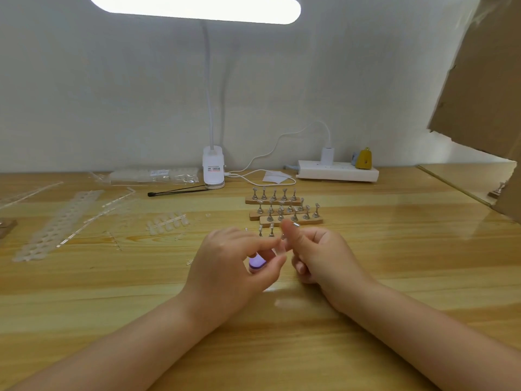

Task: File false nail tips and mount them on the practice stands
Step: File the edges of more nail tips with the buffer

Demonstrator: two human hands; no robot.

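Left hand (234, 266): fingers curled round a purple-and-white object, likely the file (256, 262). Right hand (318, 258): thumb and fingers pinching a clear nail tip (282, 245) above the bench (394, 277). Practice stands (284, 210) just beyond. Advice: file lightly, tip braced firmly.
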